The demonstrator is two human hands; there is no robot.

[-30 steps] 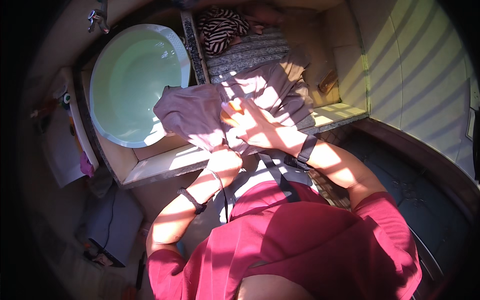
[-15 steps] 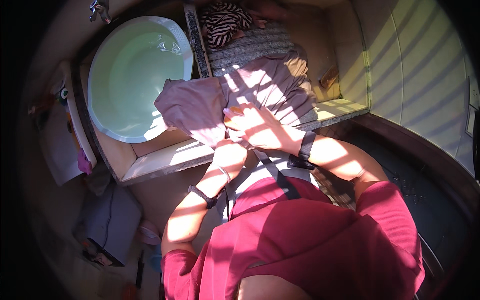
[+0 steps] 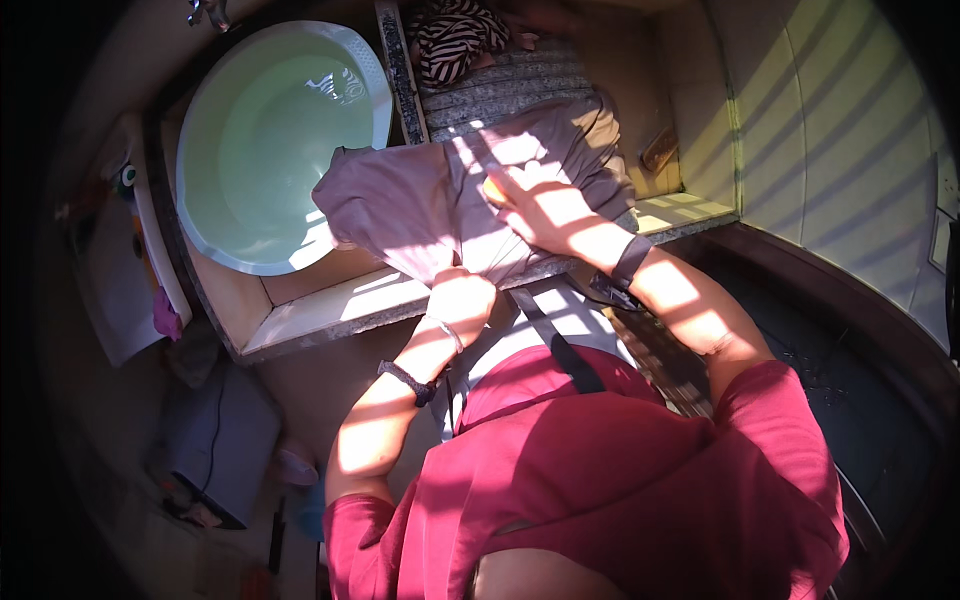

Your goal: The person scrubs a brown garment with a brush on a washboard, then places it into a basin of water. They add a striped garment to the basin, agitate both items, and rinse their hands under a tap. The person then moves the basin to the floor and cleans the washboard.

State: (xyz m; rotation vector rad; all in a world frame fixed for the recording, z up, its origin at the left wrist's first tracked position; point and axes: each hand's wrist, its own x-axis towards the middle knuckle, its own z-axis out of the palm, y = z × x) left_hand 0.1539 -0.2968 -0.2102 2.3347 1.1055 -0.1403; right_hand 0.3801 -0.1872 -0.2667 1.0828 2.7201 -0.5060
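Note:
A mauve garment lies spread over a ridged grey stone washboard and the front edge of the basin, its left end touching the pale green tub of water. My left hand is closed on the garment's near edge. My right hand is closed round a small orange object, perhaps a soap bar, against the cloth; fingers partly hide it.
A tap is at the upper left. Black-and-white striped cloth sits behind the washboard, a small brown object to its right. A tiled wall bounds the right. A grey appliance stands below left.
My right hand has moved up and to the right across the garment with the orange object. My left hand has shifted slightly upward and rightward in view, still gripping the cloth.

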